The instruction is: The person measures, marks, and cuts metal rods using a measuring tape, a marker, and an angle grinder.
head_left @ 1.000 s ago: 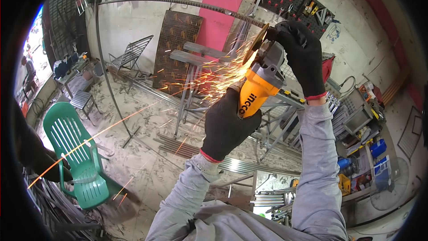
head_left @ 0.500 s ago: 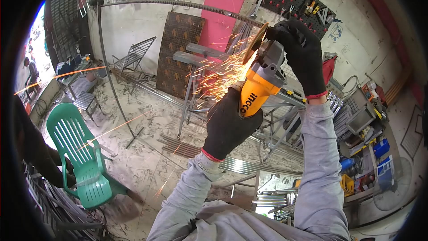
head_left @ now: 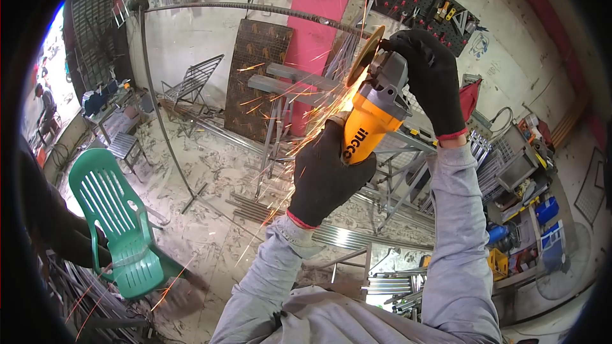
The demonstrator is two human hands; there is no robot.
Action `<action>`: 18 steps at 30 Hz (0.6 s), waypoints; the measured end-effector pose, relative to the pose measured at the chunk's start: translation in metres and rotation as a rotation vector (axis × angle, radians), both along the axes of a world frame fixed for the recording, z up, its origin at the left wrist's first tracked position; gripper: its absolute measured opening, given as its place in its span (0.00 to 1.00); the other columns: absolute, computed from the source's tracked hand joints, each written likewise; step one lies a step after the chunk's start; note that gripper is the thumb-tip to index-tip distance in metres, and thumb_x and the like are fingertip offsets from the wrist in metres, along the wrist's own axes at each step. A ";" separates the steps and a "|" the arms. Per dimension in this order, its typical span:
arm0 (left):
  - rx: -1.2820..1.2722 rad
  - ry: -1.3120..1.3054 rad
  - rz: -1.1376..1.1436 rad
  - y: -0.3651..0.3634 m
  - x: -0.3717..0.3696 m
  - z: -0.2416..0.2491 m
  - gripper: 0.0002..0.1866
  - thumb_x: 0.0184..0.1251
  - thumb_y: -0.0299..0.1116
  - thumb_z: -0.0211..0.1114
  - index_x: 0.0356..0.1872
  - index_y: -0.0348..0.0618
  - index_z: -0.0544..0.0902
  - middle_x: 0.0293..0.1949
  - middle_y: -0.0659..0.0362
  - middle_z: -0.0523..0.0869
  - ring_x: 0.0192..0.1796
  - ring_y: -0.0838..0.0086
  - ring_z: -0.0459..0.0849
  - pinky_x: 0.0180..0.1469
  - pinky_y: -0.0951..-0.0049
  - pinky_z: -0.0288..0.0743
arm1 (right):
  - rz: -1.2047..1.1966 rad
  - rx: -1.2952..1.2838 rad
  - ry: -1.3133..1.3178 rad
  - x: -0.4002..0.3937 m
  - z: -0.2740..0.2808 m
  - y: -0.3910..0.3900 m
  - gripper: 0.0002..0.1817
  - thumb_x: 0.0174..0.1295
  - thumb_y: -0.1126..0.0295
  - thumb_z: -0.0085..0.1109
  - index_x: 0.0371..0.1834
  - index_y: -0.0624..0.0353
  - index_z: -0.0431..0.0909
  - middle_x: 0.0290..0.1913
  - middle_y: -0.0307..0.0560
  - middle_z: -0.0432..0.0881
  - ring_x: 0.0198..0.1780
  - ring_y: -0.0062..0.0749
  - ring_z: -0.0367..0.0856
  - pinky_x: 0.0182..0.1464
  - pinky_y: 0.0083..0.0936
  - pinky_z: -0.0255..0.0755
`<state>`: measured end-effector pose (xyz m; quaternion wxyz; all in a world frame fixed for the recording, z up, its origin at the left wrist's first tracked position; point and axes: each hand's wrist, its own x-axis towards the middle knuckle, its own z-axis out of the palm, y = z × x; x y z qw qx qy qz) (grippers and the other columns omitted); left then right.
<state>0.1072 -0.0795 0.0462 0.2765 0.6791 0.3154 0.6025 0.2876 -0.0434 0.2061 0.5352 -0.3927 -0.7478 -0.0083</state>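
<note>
My left hand (head_left: 328, 175), in a black glove with a red cuff, wraps around the yellow body of an angle grinder (head_left: 370, 130). The grinder tilts upward, its cutting disc (head_left: 365, 57) edge-on against a ribbed steel bar (head_left: 287, 10). Orange sparks (head_left: 312, 121) stream down and left from the disc. Just right of the disc and grinder head, my right hand (head_left: 433, 67), gloved likewise, is closed with its fingers curled; I cannot tell what is inside them. The bar runs left to a thin upright leg (head_left: 153, 89) standing on the floor.
A green plastic chair (head_left: 118, 229) stands at left, beside a person's dark-sleeved arm (head_left: 60, 226). Metal trestles with square tubes (head_left: 284, 86) stand beyond the grinder. Steel lengths (head_left: 344, 237) lie on the floor. A pegboard of tools (head_left: 424, 9) hangs on the back wall.
The spark spray has thinned near the disc and now falls more steeply, past my left hand. The disc shows more clearly. Both hands keep nearly the same place.
</note>
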 end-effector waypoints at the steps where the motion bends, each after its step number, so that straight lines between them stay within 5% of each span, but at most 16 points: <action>1: -0.025 0.024 0.005 -0.001 -0.001 0.001 0.33 0.58 0.42 0.79 0.64 0.42 0.80 0.43 0.51 0.92 0.42 0.55 0.94 0.45 0.56 0.87 | -0.015 0.020 -0.013 0.000 0.000 0.000 0.10 0.76 0.67 0.68 0.51 0.61 0.90 0.41 0.38 0.92 0.40 0.15 0.84 0.39 0.19 0.75; 4: -0.040 -0.004 -0.017 -0.001 0.000 -0.001 0.29 0.57 0.39 0.81 0.59 0.41 0.83 0.41 0.52 0.93 0.41 0.61 0.95 0.45 0.61 0.86 | -0.014 -0.007 0.013 0.001 -0.002 0.001 0.10 0.76 0.67 0.68 0.51 0.61 0.90 0.40 0.38 0.92 0.38 0.14 0.82 0.38 0.19 0.74; 18: -0.026 0.051 0.042 0.000 0.005 -0.012 0.29 0.57 0.38 0.82 0.58 0.40 0.82 0.38 0.52 0.93 0.39 0.60 0.95 0.44 0.61 0.87 | -0.057 0.132 -0.096 0.009 -0.004 0.007 0.11 0.75 0.69 0.66 0.53 0.64 0.87 0.38 0.41 0.91 0.36 0.17 0.82 0.38 0.22 0.76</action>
